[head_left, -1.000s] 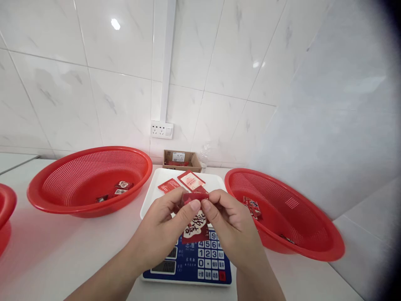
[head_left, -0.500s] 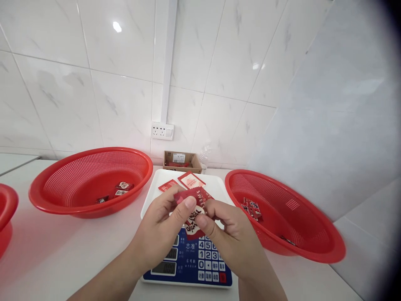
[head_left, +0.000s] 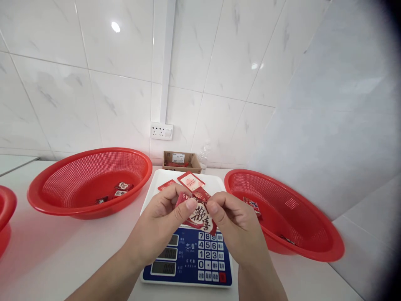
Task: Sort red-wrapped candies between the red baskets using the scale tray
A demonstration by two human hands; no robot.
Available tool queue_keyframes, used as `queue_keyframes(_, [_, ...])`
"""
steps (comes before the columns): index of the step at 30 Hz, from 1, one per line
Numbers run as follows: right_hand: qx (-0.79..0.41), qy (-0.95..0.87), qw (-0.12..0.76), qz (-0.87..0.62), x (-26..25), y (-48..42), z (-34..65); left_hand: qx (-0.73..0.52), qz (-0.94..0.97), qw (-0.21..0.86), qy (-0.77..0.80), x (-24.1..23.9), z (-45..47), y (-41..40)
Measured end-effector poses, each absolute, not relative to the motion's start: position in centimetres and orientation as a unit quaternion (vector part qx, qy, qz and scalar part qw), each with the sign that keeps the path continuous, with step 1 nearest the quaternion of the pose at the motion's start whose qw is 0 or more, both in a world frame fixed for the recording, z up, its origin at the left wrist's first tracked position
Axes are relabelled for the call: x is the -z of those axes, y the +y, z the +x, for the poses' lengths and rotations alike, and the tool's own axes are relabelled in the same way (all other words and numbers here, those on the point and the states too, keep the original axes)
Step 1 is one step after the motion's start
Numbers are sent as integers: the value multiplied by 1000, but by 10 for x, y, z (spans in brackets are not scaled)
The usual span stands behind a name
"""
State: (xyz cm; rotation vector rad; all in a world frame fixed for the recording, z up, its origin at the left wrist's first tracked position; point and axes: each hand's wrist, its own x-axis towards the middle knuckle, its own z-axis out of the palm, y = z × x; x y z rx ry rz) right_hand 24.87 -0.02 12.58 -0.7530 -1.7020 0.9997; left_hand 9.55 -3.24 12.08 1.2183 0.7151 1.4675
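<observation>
Two hands pinch a red packet [head_left: 200,217] above a scale [head_left: 188,274]

A white tiled wall [head_left: 122,100] with faint grey veining fills the background, meeting a white table [head_left: 78,255] below. On the table stand two large red perforated baskets, a left basket [head_left: 75,175] and a right basket [head_left: 300,213], with part of a third basket [head_left: 4,209] at the left edge. Between the larger two sits the scale, its white pan [head_left: 216,182] at the back and its blue keypad panel nearest the person.

The left hand [head_left: 166,219] and right hand [head_left: 236,228] meet over the scale. Each holds one side of the red packet in a narrow pinch, thumb on the near face, which shows dark characters on a cream patch.

Behind the scale, near the wall, is an open cardboard box [head_left: 188,170] with something red inside, and above it a white socket [head_left: 162,131]. Small wrapped packets [head_left: 123,186] lie in the left basket; others [head_left: 253,205] lie in the right. On the pan rest a pale-faced card [head_left: 190,181] with a red border and a red piece [head_left: 166,184], partly hidden by the left hand.
</observation>
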Motion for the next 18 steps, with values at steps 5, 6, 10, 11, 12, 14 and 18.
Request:
queue_keyframes(5, [-428,-655,526,-332,-127,-5,245,-592,516,530,320,-121,98,-35])
queue_keyframes(6, [-425,-653,529,-337,-127,-5,245,-592,517,524,328,-121,99,-35])
queue_keyframes(10, [-417,-645,533,-354,-127,-5,245,-576,535,508,352,-124,99,-36])
queue_keyframes(11, [-418,-644,531,-357,-127,-5,245,-572,540,505,356,-125,99,-36])
queue_keyframes(12, [-421,-644,528,-358,-126,-4,245,-570,542,503,358,-125,99,-37])
queue_keyframes(14, [-432,-648,517,-356,-127,-3,246,-578,539,495,362,-125,99,-37])
queue_keyframes(18, [-461,-678,474,-320,-127,-2,246,-621,527,443,375,-124,99,-37])
